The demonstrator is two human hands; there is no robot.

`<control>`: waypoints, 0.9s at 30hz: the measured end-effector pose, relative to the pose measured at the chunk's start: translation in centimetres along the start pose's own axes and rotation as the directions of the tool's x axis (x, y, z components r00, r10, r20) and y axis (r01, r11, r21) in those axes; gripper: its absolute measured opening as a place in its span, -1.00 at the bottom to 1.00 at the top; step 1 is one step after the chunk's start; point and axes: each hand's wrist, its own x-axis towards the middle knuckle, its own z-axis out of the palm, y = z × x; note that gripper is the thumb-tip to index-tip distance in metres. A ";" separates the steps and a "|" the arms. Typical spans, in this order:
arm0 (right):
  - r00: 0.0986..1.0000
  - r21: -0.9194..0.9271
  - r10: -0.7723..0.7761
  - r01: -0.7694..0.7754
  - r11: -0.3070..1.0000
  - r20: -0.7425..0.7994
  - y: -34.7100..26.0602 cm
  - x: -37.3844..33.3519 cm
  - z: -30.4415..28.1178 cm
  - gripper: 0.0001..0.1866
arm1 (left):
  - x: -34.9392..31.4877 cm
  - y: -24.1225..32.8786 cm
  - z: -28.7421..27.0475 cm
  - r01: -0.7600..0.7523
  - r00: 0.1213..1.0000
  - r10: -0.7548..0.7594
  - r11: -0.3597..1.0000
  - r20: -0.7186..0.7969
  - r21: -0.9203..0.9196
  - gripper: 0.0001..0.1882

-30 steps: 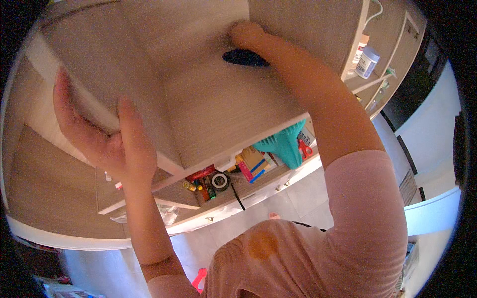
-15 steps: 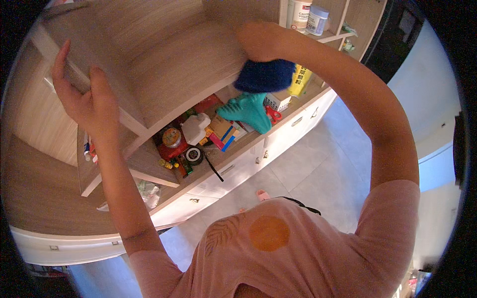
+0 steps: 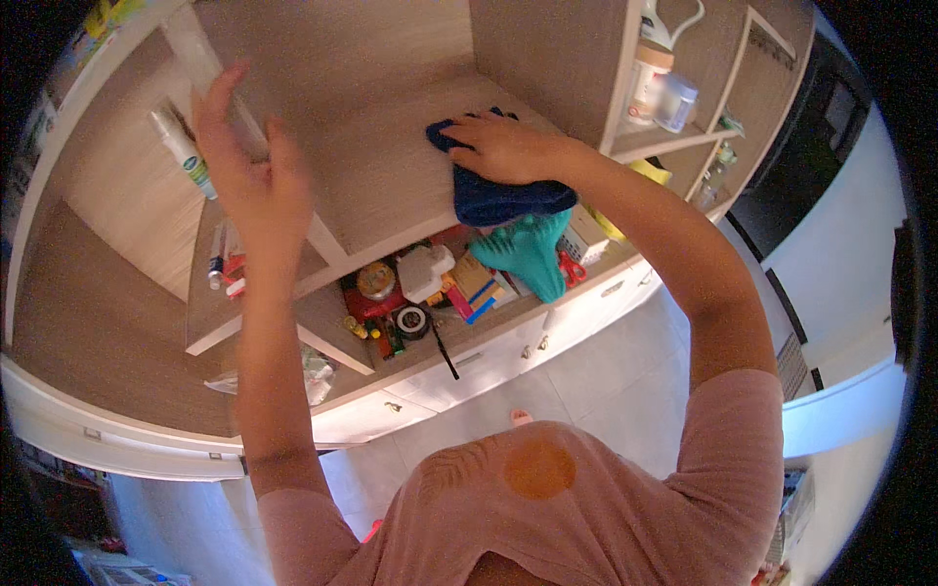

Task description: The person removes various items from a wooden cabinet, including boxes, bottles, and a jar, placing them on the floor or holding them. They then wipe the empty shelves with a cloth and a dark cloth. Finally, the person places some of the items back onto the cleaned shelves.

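Note:
My right hand (image 3: 510, 148) lies palm down over a navy cloth (image 3: 508, 195) on the wooden cabinet shelf (image 3: 381, 146). Its fingers press the fabric against the board, and the cloth's lower end hangs over the shelf's front edge. Just below is a teal thing with a jagged edge (image 3: 532, 256), whose kind I cannot tell. My left hand (image 3: 252, 181) is raised beside an upright divider, empty, with thumb and fingers apart and slightly blurred. Behind it, a white bottle (image 3: 181, 151) stands in the left compartment.
The lower shelf holds a round tin (image 3: 375, 281), a white container (image 3: 425, 272), a tape roll (image 3: 411, 319), small boxes (image 3: 479, 283) and red-handled scissors (image 3: 573, 268). Tubs (image 3: 674, 103) stand on the right shelves. White drawers (image 3: 469, 366) run below.
My right hand and the navy cloth have come down onto the shelf surface, the hand now flatter. The view has shifted, showing more of the compartments. My left hand stays raised and spread.

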 end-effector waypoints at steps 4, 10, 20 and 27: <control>0.947 -0.117 0.125 -0.094 0.989 0.295 3.2 4.2 -0.5 -0.54 | -0.2 -0.3 -0.1 0.015 1.000 -0.015 1.000 -0.011 -0.010 -0.55; 0.987 0.165 -0.023 -0.003 0.986 0.156 -5.3 7.2 1.1 -0.52 | 0.0 -0.1 0.4 -0.016 0.999 0.017 1.000 -0.030 0.010 -0.56; 0.974 -0.024 0.209 -0.207 0.978 0.084 7.8 7.2 2.9 -0.55 | -0.4 0.4 1.1 0.050 0.998 -0.054 0.993 -0.037 -0.107 -0.59; 0.984 0.345 -0.155 0.114 0.932 0.093 -5.9 12.0 3.1 -0.52 | -0.5 -0.9 0.3 0.009 0.998 -0.012 0.999 -0.055 -0.053 -0.61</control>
